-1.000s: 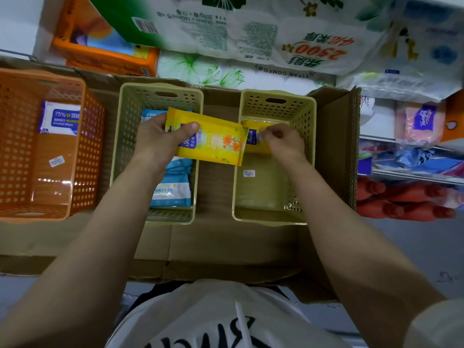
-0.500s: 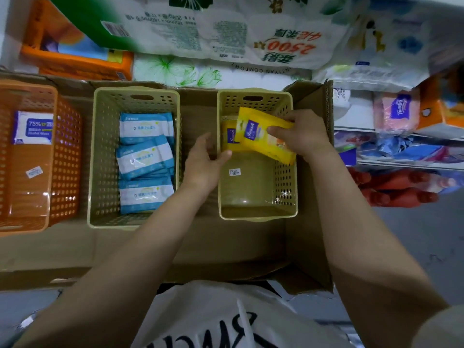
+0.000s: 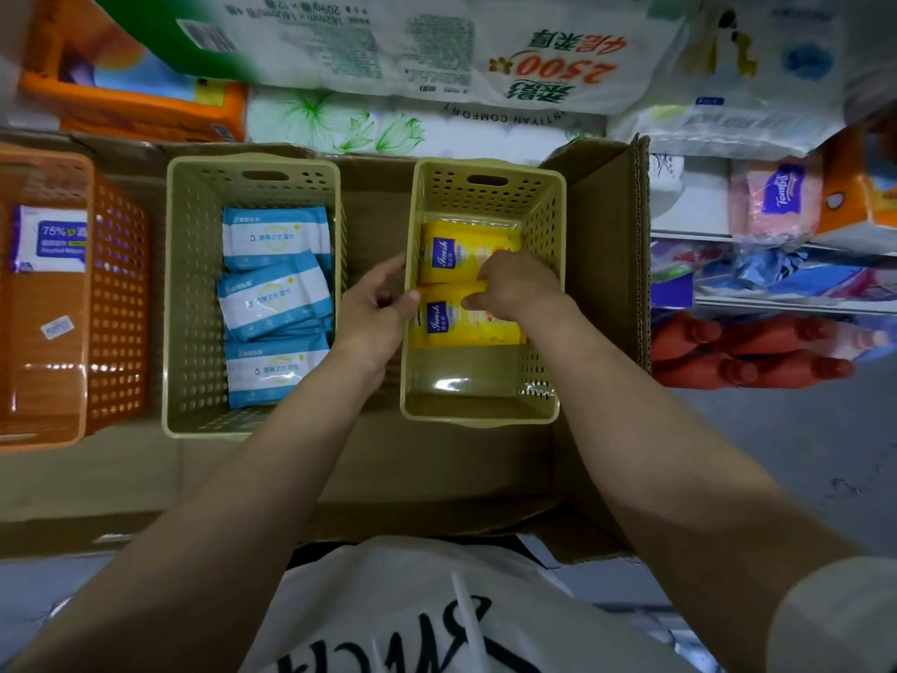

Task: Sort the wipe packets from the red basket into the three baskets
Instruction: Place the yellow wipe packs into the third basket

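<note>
Three baskets stand in a row inside an open cardboard box [image 3: 437, 473]. The left basket [image 3: 116, 303], at nine o'clock, holds one wipe packet [image 3: 51, 239] against its far end. The middle basket [image 3: 194, 293] holds a stack of wipe packets [image 3: 274, 303] running from far end to near end. The right basket [image 3: 543, 245], toward one o'clock, holds two packets: the far packet [image 3: 456, 250] lies behind the near packet [image 3: 461, 327], the two touching. The right hand [image 3: 519, 289] rests on both of them inside that basket. The left hand [image 3: 373, 308] sits at that basket's left wall, between the middle and right baskets. Packs of tissue [image 3: 437, 55] lie at twelve o'clock behind the box, and shelves [image 3: 776, 303] stand at three o'clock.
</note>
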Demonstrator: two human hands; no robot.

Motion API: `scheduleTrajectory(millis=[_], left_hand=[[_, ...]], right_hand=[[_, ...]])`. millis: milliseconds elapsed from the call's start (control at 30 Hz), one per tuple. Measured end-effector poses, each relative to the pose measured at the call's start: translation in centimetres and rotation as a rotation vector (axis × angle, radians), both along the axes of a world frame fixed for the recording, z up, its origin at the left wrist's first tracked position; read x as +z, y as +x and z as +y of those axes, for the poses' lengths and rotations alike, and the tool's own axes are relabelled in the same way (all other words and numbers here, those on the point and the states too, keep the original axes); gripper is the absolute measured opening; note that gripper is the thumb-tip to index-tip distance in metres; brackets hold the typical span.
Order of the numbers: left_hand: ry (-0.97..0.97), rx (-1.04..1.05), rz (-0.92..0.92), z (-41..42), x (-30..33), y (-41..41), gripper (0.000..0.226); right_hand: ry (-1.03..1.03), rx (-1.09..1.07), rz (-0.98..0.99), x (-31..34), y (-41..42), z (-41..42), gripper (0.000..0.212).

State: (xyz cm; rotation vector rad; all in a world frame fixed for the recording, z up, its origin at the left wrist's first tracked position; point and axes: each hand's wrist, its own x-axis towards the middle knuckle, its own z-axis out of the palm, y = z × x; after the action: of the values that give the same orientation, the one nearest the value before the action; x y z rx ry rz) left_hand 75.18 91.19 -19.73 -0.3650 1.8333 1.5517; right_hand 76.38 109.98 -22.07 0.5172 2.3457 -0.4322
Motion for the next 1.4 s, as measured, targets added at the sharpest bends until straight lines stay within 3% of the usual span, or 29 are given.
scheduleTrajectory(millis=[100, 267, 433, 633, 833, 1267, 1400], left_hand=[[0.015, 0.034, -0.008, 0.0, -0.1, 0.1, 0.046], [0.034, 0.05, -0.008, -0.2, -0.2, 0.1, 0.045], [0.014, 0.04, -0.002, -0.3, -0.3, -0.1, 0.044], [-0.001, 0.037, 0.018, -0.3, -0.4, 0.2, 0.044], [-0.016, 0.033, 0.033, -0.5, -0.5, 0.3, 0.045], [-0.044, 0.048, 0.043, -0.2, -0.5, 0.6, 0.044], [-0.102, 0.004, 0.07, -0.5, 1.4, 0.7, 0.045]], right_hand=[[0.122, 0.058, 0.027, -1.0, 0.9, -0.9, 0.052], [0.213, 0.089, 0.308, -1.4, 3.4, -2.1, 0.057], [0.065, 0.156, 0.124, -1.7, 4.4, -2.8, 0.088], [0.093, 0.061, 0.285, -2.6, 3.7, -2.5, 0.074], [0.101, 0.028, 0.312, -2.8, 3.6, -2.6, 0.069], [0.092, 0.06, 0.174, -1.8, 2.6, -2.7, 0.083], [0.024, 0.079, 0.13, 1.0, 1.8, -2.2, 0.071]])
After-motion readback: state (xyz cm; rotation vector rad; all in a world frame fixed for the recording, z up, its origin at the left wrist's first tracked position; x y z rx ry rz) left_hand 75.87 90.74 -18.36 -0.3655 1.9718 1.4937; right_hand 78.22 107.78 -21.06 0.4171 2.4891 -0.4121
